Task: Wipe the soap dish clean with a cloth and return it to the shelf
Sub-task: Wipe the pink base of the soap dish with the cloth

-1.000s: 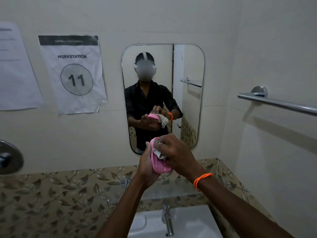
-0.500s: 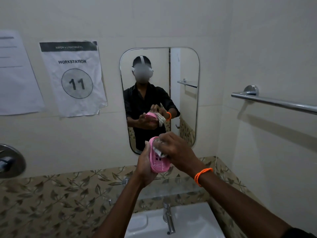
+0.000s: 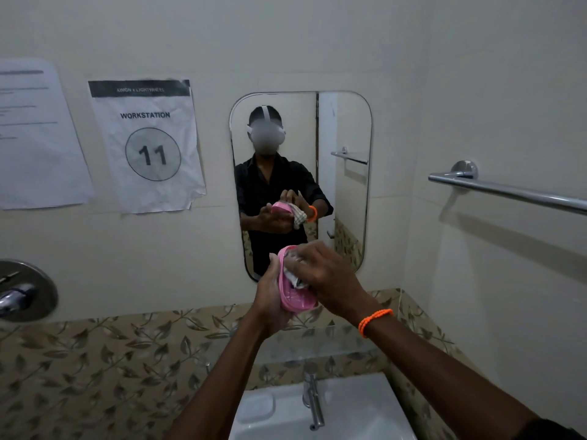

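Pink oval plastic soap dish [image 3: 297, 298] sits tilted in your left hand [image 3: 272, 301], fingers curled around its back; your right hand [image 3: 330, 281] presses a bunched pale cloth [image 3: 293, 276] into it, above the white sink [image 3: 343, 414], before the mirror [image 3: 343, 128]

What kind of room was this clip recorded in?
Most likely a small bathroom: a white sink with a tap, a wall mirror above it, and a chrome towel rail on the right-hand wall.

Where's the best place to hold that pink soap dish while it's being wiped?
By its underside and long rim, from the left, as the left hand does: the soap dish stands tilted on edge, its hollow facing right toward the cloth.
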